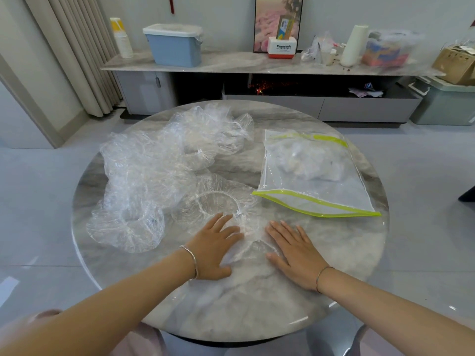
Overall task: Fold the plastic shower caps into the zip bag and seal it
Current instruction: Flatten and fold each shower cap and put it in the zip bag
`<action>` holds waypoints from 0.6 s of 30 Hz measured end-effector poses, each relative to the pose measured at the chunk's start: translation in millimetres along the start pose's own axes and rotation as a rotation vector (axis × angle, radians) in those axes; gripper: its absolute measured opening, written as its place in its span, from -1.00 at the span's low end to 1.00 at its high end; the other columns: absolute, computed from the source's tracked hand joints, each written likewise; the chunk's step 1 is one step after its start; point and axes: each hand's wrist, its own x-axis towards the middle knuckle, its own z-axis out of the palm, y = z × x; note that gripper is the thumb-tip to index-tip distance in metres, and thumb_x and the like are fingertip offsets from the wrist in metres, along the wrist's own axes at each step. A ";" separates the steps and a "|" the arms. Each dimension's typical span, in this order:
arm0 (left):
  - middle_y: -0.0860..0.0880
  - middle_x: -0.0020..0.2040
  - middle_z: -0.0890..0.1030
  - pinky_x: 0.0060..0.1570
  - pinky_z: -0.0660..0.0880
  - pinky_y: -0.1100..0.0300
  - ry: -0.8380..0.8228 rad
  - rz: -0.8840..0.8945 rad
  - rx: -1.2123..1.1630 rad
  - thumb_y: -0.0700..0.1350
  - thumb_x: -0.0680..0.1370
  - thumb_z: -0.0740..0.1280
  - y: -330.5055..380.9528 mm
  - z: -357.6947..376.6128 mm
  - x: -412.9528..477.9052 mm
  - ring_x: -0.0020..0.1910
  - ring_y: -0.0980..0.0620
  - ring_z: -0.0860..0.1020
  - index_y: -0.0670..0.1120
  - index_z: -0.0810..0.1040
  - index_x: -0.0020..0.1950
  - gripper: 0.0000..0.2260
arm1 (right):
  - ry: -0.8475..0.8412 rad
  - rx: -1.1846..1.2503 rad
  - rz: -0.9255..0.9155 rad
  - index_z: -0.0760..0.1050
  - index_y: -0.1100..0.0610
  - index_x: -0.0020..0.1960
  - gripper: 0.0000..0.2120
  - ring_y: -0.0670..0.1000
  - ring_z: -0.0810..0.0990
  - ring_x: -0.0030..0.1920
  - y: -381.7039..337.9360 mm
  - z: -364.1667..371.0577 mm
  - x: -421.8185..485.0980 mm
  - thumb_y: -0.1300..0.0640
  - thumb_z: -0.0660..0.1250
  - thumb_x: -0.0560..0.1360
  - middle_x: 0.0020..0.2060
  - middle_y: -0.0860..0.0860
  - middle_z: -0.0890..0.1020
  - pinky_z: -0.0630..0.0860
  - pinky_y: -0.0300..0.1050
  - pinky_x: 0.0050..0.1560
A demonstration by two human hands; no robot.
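Tabletop [257, 309]: flat hands [213, 249] [295, 255] on shower cap [254, 246]

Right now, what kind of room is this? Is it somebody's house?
Probably a living room in a home: a long low cabinet stands against the wall, with curtains beside it, a framed picture on it, and a round marble table in front.

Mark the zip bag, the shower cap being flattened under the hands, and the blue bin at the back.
zip bag [321, 191], head view, clear front panel near the green strip.
flattened shower cap [254, 249], head view, crumpled plastic by its elastic rim.
blue bin [174, 51], head view, front wall.
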 end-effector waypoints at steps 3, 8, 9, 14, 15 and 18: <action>0.08 -0.13 0.63 0.26 0.41 0.04 0.105 0.004 0.014 0.18 0.15 0.47 0.8 0.6 3.5 0.05 -0.07 0.61 0.07 0.65 -0.04 -0.57 | 0.201 0.023 -0.133 0.25 0.04 0.44 -0.32 -0.04 0.14 0.46 -7.3 -1.8 -2.1 -0.29 0.08 0.42 0.44 -0.04 0.30 -0.18 -0.09 0.45; 0.05 -0.28 0.54 0.01 0.26 0.20 0.158 -0.020 -0.079 0.30 0.40 0.17 17.9 0.5 4.4 -0.20 0.02 0.53 0.01 0.64 -0.19 -0.58 | 0.260 0.036 -0.239 0.49 -0.01 0.15 -0.56 -0.12 0.38 0.16 -25.6 5.8 -6.6 -0.17 0.24 0.34 0.14 -0.08 0.54 0.15 -0.18 0.29; 0.04 -0.26 0.53 -0.01 0.26 0.20 0.168 -0.029 -0.089 0.33 0.41 0.11 19.7 -0.9 3.8 -0.20 0.01 0.52 -0.01 0.62 -0.18 -0.52 | 0.273 0.029 -0.238 0.52 -0.01 0.09 -0.61 -0.13 0.40 0.11 -26.7 6.1 -6.6 -0.14 0.23 0.33 0.08 -0.09 0.56 0.19 -0.22 0.23; -0.03 0.10 0.56 0.27 0.39 0.02 0.114 0.028 -0.047 0.48 0.32 0.08 21.2 -2.4 0.0 0.17 -0.11 0.51 -0.03 0.56 -0.05 -0.36 | 0.277 0.197 -0.156 0.57 0.04 -0.08 -0.77 -0.04 0.56 -0.11 -19.1 3.4 -3.0 0.20 0.28 0.30 -0.09 -0.10 0.62 0.19 -0.37 0.13; -0.02 0.17 0.56 0.31 0.39 -0.02 0.092 0.036 -0.043 0.47 0.32 0.08 20.2 -2.8 -0.6 0.27 -0.12 0.47 -0.03 0.55 0.00 -0.35 | 0.272 0.268 -0.129 0.58 0.07 -0.05 -0.77 -0.02 0.56 -0.09 -17.5 2.2 -2.9 0.25 0.27 0.34 -0.08 -0.07 0.64 0.19 -0.38 0.17; 0.07 0.05 0.60 0.38 0.23 0.08 0.156 0.015 -0.078 0.33 0.36 0.19 18.3 -2.2 0.7 0.25 -0.08 0.51 -0.02 0.46 0.08 -0.50 | 0.192 0.595 -0.014 0.59 0.06 0.00 -0.75 -0.08 0.55 -0.07 -17.0 -4.3 -6.3 0.31 0.25 0.44 -0.13 -0.07 0.64 0.41 -0.28 0.04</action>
